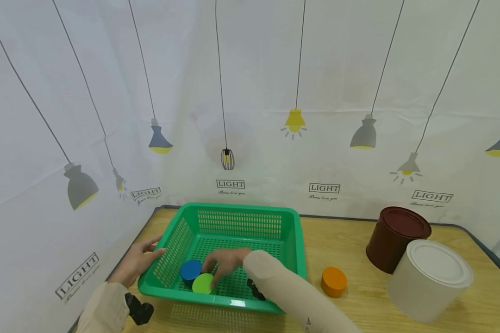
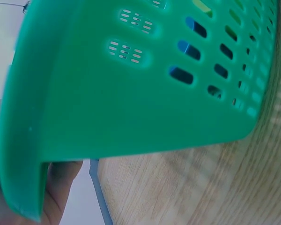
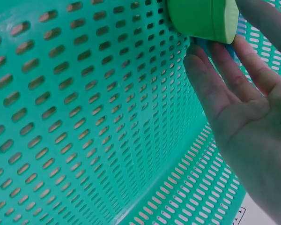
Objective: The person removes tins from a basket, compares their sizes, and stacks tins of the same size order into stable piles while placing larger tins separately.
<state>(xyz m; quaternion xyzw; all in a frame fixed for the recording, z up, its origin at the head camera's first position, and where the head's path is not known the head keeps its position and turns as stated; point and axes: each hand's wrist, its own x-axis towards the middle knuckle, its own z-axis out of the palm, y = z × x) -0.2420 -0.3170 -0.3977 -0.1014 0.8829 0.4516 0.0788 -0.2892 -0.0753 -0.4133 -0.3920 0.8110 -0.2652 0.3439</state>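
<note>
A green plastic basket (image 1: 250, 206) with slotted walls stands on the table. My left hand (image 1: 136, 260) grips its left rim; in the left wrist view, part of that hand (image 2: 58, 187) shows beneath the rim. My right hand (image 1: 228, 262) reaches inside the basket, thumb and fingers around a lime-green round block (image 1: 202, 283) near the front left corner. The right wrist view shows the fingers (image 3: 246, 70) against the side of this block (image 3: 203, 18). A blue round block (image 1: 190, 270) sits beside it. Outside, to the basket's right, lies an orange round block (image 1: 334, 281).
A dark brown lidded can (image 1: 385, 245) and a white lidded bucket (image 1: 421, 286) stand close together on the right side of the wooden table (image 1: 337, 236). A white sheet printed with lamps (image 1: 258, 92) hangs behind and along the left.
</note>
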